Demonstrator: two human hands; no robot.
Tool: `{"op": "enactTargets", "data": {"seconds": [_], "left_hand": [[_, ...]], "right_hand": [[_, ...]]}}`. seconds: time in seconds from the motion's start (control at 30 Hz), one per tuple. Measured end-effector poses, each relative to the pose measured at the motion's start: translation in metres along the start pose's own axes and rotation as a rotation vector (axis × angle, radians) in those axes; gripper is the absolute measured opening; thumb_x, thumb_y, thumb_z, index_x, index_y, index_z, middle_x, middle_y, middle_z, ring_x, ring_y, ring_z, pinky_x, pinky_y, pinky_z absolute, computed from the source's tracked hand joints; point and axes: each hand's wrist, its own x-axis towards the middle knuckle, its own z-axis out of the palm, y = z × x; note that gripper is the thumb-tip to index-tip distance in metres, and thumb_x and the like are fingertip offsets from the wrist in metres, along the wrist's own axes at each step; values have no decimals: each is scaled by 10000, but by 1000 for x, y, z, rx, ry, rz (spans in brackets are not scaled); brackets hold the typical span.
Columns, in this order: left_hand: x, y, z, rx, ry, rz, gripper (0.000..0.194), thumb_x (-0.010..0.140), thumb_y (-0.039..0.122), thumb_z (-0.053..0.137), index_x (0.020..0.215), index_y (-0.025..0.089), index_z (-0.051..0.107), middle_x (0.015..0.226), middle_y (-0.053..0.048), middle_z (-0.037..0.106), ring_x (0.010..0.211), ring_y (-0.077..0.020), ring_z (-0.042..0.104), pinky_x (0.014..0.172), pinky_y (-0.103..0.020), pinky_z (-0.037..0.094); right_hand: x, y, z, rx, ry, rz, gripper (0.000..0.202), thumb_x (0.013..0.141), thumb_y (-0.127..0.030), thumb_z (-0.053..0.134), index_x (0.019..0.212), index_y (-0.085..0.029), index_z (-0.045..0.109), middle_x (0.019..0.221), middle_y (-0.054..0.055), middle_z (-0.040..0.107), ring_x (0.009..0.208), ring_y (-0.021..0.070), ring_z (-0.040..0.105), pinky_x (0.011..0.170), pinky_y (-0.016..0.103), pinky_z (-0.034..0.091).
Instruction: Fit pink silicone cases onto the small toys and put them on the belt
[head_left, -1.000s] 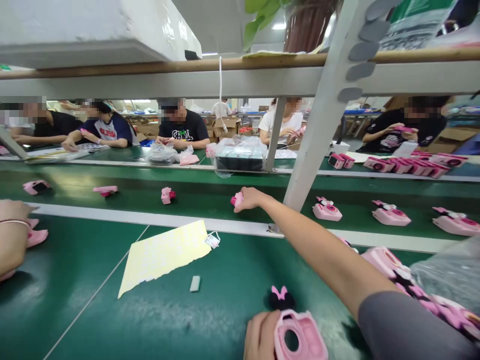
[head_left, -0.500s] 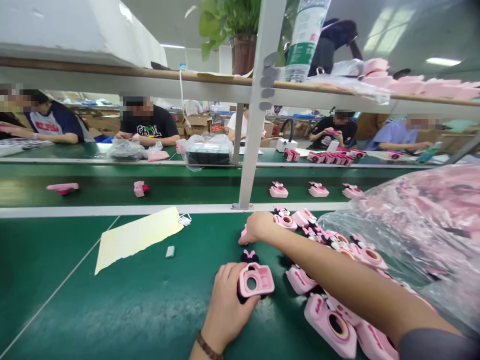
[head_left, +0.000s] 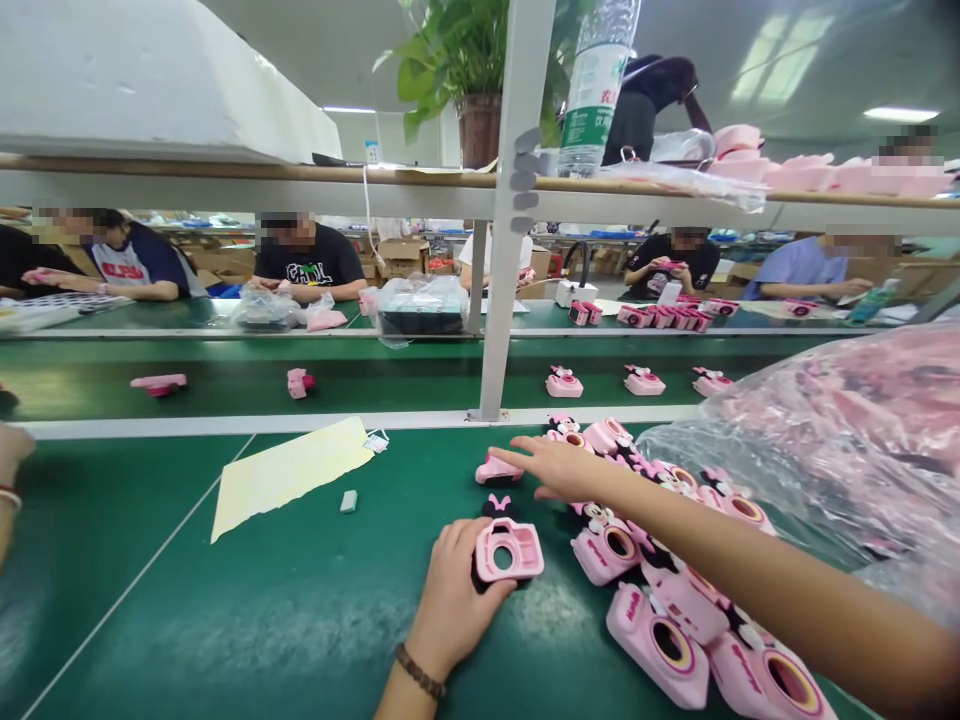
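Note:
My left hand [head_left: 456, 590], with a beaded bracelet at the wrist, grips a pink toy camera shell [head_left: 527, 548] by its left side. The shell's hollow inside and round hole face me, and a black-eared, pink-bowed figure sticks out beyond its far edge. Over the green table my right hand [head_left: 561, 468] is open, fingers stretched leftward. Just beyond its fingertips lies a small pink shell piece [head_left: 498, 470]; whether a finger touches it I cannot tell. Under and beside my right forearm are several pink camera shells [head_left: 652, 640] with mouse figures.
A yellow paper sheet [head_left: 292, 470] and a small pale block [head_left: 349, 501] lie to the left. At right bulges a clear plastic bag [head_left: 862, 420] of pink parts. A metal post [head_left: 495, 300] rises ahead, before a belt [head_left: 405, 375] carrying pink cameras. Another person's hand [head_left: 11, 460] shows at the left edge.
My right hand has opened and drawn back to the right from the small pink piece, which now lies uncovered. The left hand still holds its shell. Another person's hand has appeared at the left edge.

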Motion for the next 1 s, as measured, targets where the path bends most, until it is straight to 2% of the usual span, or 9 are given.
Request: {"op": "enactTargets", "data": {"seconds": [0.1,0.17,0.23,0.4,0.57,0.67,0.77,0.87,1.0], "left_hand": [[1,0,0,10,0,-7,557,726,201,728,1242,289,537,1228,-33,576,1165,-242,499,1038,-437,403],[2,0,0,16,-3,-13,557,725,201,726,1243,282,539,1230,-40,576,1166,-248,501,1036,-444,405],[3,0,0,18,-4,-17,552,727,206,725,1243,280,541,1229,-44,577,1165,-251,504,1034,-447,409],[3,1,0,22,-6,-12,571,719,180,723,1248,295,540,1231,-32,582,1160,-241,510,1030,-430,417],[4,2,0,31,1,0,545,729,200,725,1237,281,546,1226,-43,589,1153,-250,519,1020,-438,424],[4,2,1,24,7,11,526,752,226,723,1241,289,540,1225,-37,592,1151,-243,523,1017,-433,427],[4,1,1,9,15,5,521,759,222,722,1242,283,535,1224,-33,598,1152,-234,528,1023,-427,427],[4,-2,1,-5,17,-3,540,743,213,735,1242,257,534,1243,-48,595,1173,-240,529,1038,-434,419],[5,-5,-1,-20,-45,-3,546,755,279,746,1257,255,530,1282,-60,589,1197,-253,532,1045,-442,407]], "right_hand": [[1,5,14,-169,20,-58,930,797,33,544,1548,-355,156,1381,134,491,1151,269,581,821,332,511],[10,9,16,-186,-4,-83,955,773,89,483,1554,-337,135,1307,122,544,1094,248,605,787,312,506],[20,11,15,-126,-18,-93,954,772,51,533,1559,-298,122,1234,113,577,1055,243,615,769,304,501],[34,5,21,75,14,-48,992,775,-249,733,1559,-211,126,1198,133,583,1041,271,610,798,327,485],[42,-12,27,117,116,50,747,842,-238,613,1502,-187,266,1092,126,657,959,262,645,743,302,455],[42,-18,19,127,145,111,746,798,-264,637,1467,-171,321,1028,125,692,916,277,660,693,288,441],[26,-21,3,208,181,157,712,755,-316,662,1401,-158,406,927,93,711,825,259,665,651,272,433],[-9,-28,-12,548,183,120,567,763,-344,645,1290,-188,507,865,29,694,747,197,640,637,242,446],[-55,-48,-16,929,-45,6,484,734,-314,679,1200,-214,591,880,-14,657,731,145,595,619,201,445]]}}
